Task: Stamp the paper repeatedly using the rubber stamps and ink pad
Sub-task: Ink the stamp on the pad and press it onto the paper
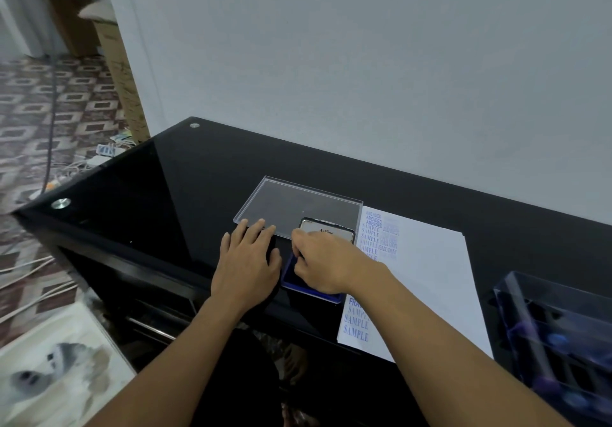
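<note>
A person's right hand [323, 262] bears down on the open blue ink pad [291, 281], fingers curled as if around a rubber stamp that cannot be seen beneath them, so what it pinches cannot be told. The left hand [248, 261] lies flat and spread on the black table [165, 194] just beside the pad, steadying it. The paper [427, 271], already lined with blue SAMPLE and AMENDED prints, lies to the right, touching the pad. A slip on the glossy surface could skid the pad and smear ink across the fresh prints.
</note>
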{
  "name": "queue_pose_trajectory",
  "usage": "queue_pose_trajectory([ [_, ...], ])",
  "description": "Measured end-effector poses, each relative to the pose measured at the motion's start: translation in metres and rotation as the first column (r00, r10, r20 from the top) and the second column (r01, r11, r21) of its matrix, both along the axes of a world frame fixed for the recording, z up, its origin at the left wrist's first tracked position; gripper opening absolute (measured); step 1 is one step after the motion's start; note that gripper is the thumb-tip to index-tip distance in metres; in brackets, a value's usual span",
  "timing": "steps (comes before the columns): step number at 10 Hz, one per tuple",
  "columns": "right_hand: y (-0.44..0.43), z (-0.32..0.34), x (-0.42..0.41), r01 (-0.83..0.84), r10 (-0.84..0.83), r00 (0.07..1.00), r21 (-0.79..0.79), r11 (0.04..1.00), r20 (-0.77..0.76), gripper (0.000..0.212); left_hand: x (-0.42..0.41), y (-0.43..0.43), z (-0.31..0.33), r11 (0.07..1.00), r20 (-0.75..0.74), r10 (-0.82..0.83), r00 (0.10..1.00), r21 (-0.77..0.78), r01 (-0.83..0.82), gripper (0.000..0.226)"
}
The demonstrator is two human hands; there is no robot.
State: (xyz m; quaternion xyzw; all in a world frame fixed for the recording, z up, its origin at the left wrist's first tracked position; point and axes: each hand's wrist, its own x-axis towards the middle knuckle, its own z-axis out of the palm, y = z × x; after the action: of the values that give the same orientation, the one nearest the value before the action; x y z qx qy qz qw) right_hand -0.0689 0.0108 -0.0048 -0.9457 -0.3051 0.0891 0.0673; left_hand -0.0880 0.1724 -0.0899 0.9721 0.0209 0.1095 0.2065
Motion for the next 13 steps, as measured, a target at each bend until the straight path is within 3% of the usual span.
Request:
queue_pose_trajectory([
  [7,0.005,-0.021,-0.007,0.161,-0.181,0.977,0.172,0.972,0.109,0.011,0.001,-0.002,0.0,1.0,0.014,0.021,1.0,0.013,-0.021,0.05],
  [13,0.009,-0.021,-0.014,0.214,-0.232,0.968,0.169,0.962,0.094,0.013,0.001,-0.003,0.001,1.0,0.016,0.022,1.0,0.021,-0.023,0.049],
])
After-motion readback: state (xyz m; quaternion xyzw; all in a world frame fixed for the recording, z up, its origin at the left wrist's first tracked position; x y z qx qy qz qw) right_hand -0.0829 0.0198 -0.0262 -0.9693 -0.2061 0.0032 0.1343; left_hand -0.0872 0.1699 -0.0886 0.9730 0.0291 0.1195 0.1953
